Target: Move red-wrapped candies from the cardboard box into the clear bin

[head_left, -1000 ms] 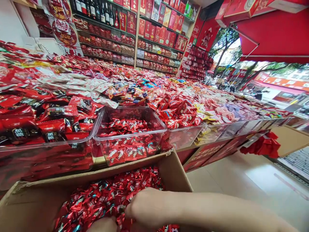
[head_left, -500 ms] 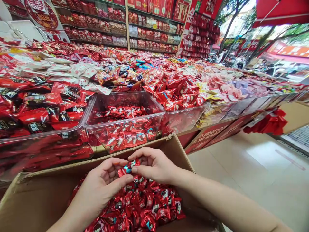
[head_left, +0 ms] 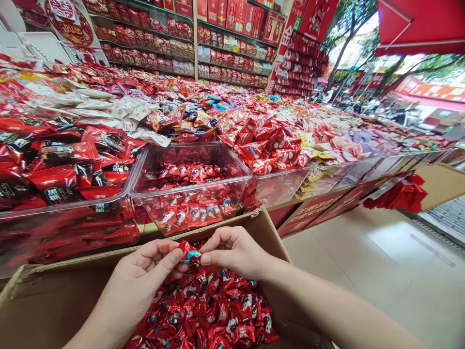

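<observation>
One red-and-blue wrapped candy [head_left: 190,254] is pinched between my two hands, over an open cardboard box [head_left: 39,286]. My left hand [head_left: 145,271] grips its left end between thumb and fingers. At its right end, the thumb and fingertips of my right hand [head_left: 234,252] close on the wrapper. Below lies a heap of the same shiny red candies [head_left: 218,310] inside the box. Just beyond the box's far edge stands a clear plastic bin [head_left: 189,189], partly filled with similar red candies.
To the left is a bin of larger red-and-black packets [head_left: 58,184]; to the right, a bin heaped with red packets [head_left: 269,150]. More sweets spread behind, up to stocked shelves [head_left: 152,43]. Tiled floor [head_left: 345,257] lies at right, below hanging red bags [head_left: 395,194].
My left hand has closed its thumb and fingers on the candy's left end. The candy has turned between my hands, showing more blue. The view has tilted up slightly.
</observation>
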Demonstrator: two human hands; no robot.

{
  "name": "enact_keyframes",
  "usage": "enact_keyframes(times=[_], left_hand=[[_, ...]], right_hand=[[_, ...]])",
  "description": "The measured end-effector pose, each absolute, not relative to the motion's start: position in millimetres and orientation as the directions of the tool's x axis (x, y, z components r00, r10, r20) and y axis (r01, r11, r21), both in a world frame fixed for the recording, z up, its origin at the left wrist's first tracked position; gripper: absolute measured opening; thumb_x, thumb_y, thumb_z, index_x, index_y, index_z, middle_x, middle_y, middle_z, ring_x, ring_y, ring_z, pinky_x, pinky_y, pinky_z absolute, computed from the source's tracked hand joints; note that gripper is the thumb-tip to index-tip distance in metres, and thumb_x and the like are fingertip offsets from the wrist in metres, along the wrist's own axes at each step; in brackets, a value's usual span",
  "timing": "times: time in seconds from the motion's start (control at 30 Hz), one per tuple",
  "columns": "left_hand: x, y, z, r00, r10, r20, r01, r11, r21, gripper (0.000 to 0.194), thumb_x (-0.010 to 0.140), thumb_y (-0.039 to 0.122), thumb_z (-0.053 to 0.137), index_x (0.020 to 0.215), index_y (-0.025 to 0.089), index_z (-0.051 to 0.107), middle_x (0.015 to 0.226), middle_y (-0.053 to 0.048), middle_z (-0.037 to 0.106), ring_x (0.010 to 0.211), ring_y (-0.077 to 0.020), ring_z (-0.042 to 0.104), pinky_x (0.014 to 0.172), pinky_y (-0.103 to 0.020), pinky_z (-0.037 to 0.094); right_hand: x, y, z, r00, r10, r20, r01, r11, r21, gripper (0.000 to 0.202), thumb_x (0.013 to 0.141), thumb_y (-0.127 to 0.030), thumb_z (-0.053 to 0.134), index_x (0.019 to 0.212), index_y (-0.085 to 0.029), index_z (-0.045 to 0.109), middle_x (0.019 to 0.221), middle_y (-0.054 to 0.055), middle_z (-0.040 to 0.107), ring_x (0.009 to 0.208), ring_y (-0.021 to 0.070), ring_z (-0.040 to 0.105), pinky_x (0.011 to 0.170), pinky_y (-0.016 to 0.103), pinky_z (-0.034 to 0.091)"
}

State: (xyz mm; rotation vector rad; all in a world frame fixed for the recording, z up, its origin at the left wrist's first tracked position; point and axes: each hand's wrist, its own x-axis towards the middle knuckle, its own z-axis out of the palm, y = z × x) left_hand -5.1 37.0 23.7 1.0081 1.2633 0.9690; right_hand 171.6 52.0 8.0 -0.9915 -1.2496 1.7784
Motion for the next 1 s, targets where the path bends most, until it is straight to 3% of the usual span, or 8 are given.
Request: enact_keyframes(times=[0.07,0.17,0.27,0.33,0.4,0.5,0.63,1.0], left_hand=[[-6,38,20,0.063,0.954,-0.294,-0.011,0.296,0.955,0.024,0.061,0.039,0.072,0.074,0.02,0.064,0.064,0.005,0.067,0.058,-0.011,0.06,0.055,-0.017,0.05],[-7,39,12,0.084,0.95,-0.3,0.002,0.301,0.954,0.026,0.065,0.044,0.066,0.078,0.022,0.062,0.06,0.005,0.065,0.057,-0.0134,0.058,0.055,-0.022,0.05],[-5,37,5,0.178,0.937,-0.299,0.068,0.291,0.954,0.024,0.073,0.046,0.057,0.079,0.022,0.06,0.062,0.004,0.062,0.061,-0.0142,0.057,0.059,-0.025,0.048],[-2,35,2,0.264,0.921,-0.286,0.173,0.247,0.954,0.024,0.076,0.044,0.053,0.076,0.021,0.059,0.065,0.003,0.061,0.064,-0.0141,0.055,0.062,-0.025,0.045],[1,31,-1,0.336,0.901,-0.274,0.241,0.199,0.95,0.025,0.079,0.044,0.05,0.075,0.021,0.058,0.065,0.003,0.058,0.065,-0.014,0.052,0.063,-0.025,0.042],[4,28,-4,0.409,0.868,-0.281,0.291,0.168,0.942,0.028,0.081,0.045,0.045,0.075,0.02,0.057,0.066,0.003,0.054,0.065,-0.0143,0.048,0.062,-0.025,0.039],[4,27,-7,0.44,0.857,-0.27,0.382,0.094,0.92,0.031,0.081,0.046,0.042,0.075,0.019,0.055,0.065,0.003,0.05,0.063,-0.0148,0.043,0.06,-0.026,0.036],[2,26,-2,0.464,0.853,-0.238,0.437,0.013,0.899,0.03,0.082,0.045,0.04,0.075,0.019,0.055,0.064,0.003,0.046,0.064,-0.0152,0.041,0.058,-0.024,0.035]], right_hand=[[173,50,11,-0.418,0.895,-0.154,-0.043,-0.188,-0.981,0.027,0.057,-0.034,0.071,0.067,-0.012,0.058,0.062,-0.001,0.06,0.054,0.0079,0.052,0.054,0.022,0.042],[183,48,41,-0.372,0.918,0.139,0.221,0.233,-0.947,0.016,0.069,-0.029,0.063,0.072,-0.014,0.062,0.064,0.001,0.061,0.057,0.008,0.052,0.055,0.021,0.041],[195,60,98,-0.308,0.803,0.51,0.414,0.596,-0.688,0.011,0.074,-0.023,0.058,0.076,-0.014,0.063,0.069,0.001,0.061,0.061,0.0071,0.052,0.058,0.02,0.041],[198,82,136,-0.262,0.773,0.577,0.593,0.601,-0.536,0.011,0.074,-0.021,0.057,0.073,-0.011,0.062,0.067,0.002,0.059,0.062,0.0081,0.051,0.058,0.022,0.04],[195,110,160,-0.356,0.846,0.396,0.762,0.508,-0.402,0.009,0.069,-0.016,0.057,0.065,-0.009,0.061,0.058,0.003,0.055,0.058,0.0099,0.05,0.055,0.024,0.039],[180,151,166,-0.437,0.895,-0.09,0.888,0.414,-0.199,0.004,0.062,-0.011,0.06,0.059,-0.008,0.061,0.053,0.003,0.053,0.059,0.0136,0.052,0.054,0.026,0.039],[159,178,146,-0.325,0.826,-0.46,0.944,0.309,-0.112,0.014,0.06,-0.019,0.064,0.057,-0.006,0.061,0.053,0.004,0.055,0.064,0.018,0.056,0.056,0.029,0.042],[144,189,113,-0.322,0.731,-0.602,0.946,0.277,-0.169,0.031,0.064,-0.037,0.062,0.073,-0.007,0.063,0.059,0.004,0.057,0.067,0.0196,0.059,0.055,0.03,0.045]])
